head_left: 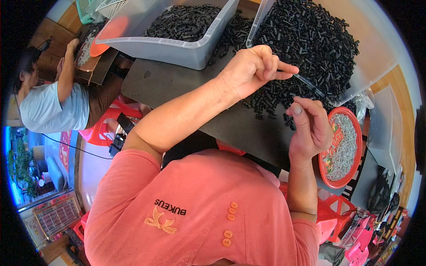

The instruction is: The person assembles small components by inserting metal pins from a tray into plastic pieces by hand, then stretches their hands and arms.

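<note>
My left hand (257, 71) is closed, its fingertips pinching one end of a slim, clear stick-like piece (310, 85). That piece slants down to the right, over a pile of small black cylindrical parts (306, 40). Just below its far end is my right hand (310, 126), with thumb and fingers drawn together at the pile's near edge. Something tiny may be between those fingertips, but it is too small to make out. Beside my right hand lies a red oval tray (325, 174) of small shiny silvery pieces (344, 146).
The black parts spill from a tipped clear bin (377, 48) onto the dark table (155, 82). A second translucent bin (177, 52) of black parts stands at the far left-centre. Another person (55, 102) sits at left by a tray of silvery pieces. Red plastic stools (339, 213) stand around.
</note>
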`<control>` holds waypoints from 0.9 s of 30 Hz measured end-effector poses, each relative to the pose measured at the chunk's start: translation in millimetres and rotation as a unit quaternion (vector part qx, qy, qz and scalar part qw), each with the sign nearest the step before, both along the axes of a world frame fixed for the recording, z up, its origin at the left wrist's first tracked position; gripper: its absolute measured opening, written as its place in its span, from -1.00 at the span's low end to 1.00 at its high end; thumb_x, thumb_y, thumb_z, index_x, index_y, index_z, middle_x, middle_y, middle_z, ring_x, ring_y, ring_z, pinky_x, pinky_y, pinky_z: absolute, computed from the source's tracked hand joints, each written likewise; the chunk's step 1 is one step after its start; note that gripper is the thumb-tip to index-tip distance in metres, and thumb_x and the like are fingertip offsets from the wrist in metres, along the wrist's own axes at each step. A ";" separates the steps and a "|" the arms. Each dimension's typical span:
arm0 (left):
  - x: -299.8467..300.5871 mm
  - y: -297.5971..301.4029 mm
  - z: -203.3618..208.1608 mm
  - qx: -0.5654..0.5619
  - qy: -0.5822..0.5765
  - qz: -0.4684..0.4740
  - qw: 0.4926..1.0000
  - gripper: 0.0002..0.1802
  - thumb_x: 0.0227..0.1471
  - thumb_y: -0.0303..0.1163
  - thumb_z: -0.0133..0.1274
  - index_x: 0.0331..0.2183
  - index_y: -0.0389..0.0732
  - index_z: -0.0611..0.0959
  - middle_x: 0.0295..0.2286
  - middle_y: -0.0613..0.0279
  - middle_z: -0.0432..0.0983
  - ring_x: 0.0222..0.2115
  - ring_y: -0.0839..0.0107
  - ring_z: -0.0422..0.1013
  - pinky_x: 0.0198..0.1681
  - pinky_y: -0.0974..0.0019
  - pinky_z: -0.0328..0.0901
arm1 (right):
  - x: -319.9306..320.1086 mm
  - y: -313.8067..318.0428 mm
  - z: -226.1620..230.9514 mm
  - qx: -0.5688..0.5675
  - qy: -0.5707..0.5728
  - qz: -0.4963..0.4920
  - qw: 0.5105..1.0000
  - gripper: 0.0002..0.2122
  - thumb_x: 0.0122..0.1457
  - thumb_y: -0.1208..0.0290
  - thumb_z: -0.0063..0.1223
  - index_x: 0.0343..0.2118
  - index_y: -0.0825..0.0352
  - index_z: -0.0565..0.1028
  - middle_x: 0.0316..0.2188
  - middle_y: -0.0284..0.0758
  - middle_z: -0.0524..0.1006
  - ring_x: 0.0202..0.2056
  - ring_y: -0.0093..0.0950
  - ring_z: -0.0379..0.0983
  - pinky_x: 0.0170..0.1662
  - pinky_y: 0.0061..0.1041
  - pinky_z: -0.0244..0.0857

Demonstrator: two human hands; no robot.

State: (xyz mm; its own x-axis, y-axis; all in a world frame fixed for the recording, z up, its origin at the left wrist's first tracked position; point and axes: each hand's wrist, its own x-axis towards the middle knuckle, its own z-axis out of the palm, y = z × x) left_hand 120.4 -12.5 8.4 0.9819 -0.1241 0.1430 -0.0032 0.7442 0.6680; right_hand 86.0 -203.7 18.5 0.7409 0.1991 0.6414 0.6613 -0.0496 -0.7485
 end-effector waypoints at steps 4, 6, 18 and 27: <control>-1.3 1.2 0.1 0.001 -0.002 0.001 1.000 -0.87 -0.51 -0.62 -0.12 -0.79 -0.21 0.28 -0.72 0.18 0.27 -0.07 -0.18 0.43 0.14 -0.13 0.24 | -1.1 0.4 1.5 -0.002 -0.001 0.005 1.000 -0.90 0.08 0.65 0.20 -0.31 0.45 0.58 -0.49 -0.31 0.54 -0.49 -0.59 0.39 -0.41 -0.67 0.25; 0.0 0.7 -1.5 0.001 -0.002 0.000 1.000 -0.87 -0.51 -0.62 -0.12 -0.80 -0.21 0.28 -0.72 0.18 0.26 -0.08 -0.18 0.44 0.14 -0.13 0.25 | -2.0 -1.3 2.1 -0.031 -0.002 0.014 0.999 -0.89 0.14 0.68 0.10 -0.27 0.51 0.54 -0.50 -0.31 0.48 -0.47 -0.56 0.43 -0.36 -0.66 0.29; -0.4 -0.1 0.2 0.001 -0.003 -0.003 1.000 -0.87 -0.51 -0.58 -0.07 -0.81 -0.20 0.31 -0.74 0.19 0.26 -0.10 -0.13 0.47 0.10 -0.08 0.28 | -2.8 -0.3 4.3 -0.043 -0.005 0.022 0.999 -0.88 0.13 0.70 0.12 -0.26 0.50 0.55 -0.49 -0.32 0.49 -0.47 -0.58 0.42 -0.37 -0.67 0.29; 1.5 1.6 -6.6 -0.047 -0.024 -0.027 0.998 -0.84 -0.47 -0.74 -0.19 -0.74 -0.25 0.40 -0.67 0.11 0.39 -0.15 -0.12 0.50 -0.02 0.06 0.38 | -3.3 0.5 2.7 -0.051 -0.010 0.019 0.998 -0.89 0.11 0.69 0.14 -0.28 0.49 0.56 -0.49 -0.33 0.51 -0.48 -0.59 0.41 -0.38 -0.68 0.26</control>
